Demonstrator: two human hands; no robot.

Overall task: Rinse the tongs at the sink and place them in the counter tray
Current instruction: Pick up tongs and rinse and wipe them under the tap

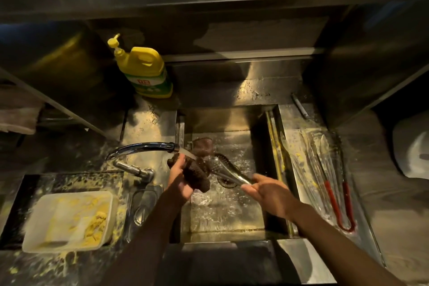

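Water (189,154) runs from the tap (144,147) into the steel sink (232,121), straight onto what you're holding. Your right hand (267,195) grips the handle end of the metal tongs (228,167), thumb and fingers closed round it; the perforated head points up-left toward the stream, over the drain (226,182). Your left hand (180,176) is clenched on a dark scrubbing pad (197,174), held under the spout and just beside the tongs' head; can't tell if pad and tongs actually touch, splash blurs it. Both forearms come in from the bottom edge. Sink floor is wet, water spattering.

Right of the sink, the counter tray (362,234) already holds other utensils: a pair of red-handled tongs (343,206) lying lengthwise, plus a few clear or steel utensils (308,158) beside them, with yellow crumbs scattered about. The tongs you're rinsing are in the sink, well apart from that tray.

Left counter: white plastic container (69,220) with yellow food residue, yellow splatter all around it. Yellow dish soap bottle (145,69) with a pump stands upright at the back left corner of the sink, against the steel wall. Folded cloth (17,111) sits on a shelf at far left. Something white (411,151) is at the right edge, too cropped to identify. Lighting is dim and yellow.
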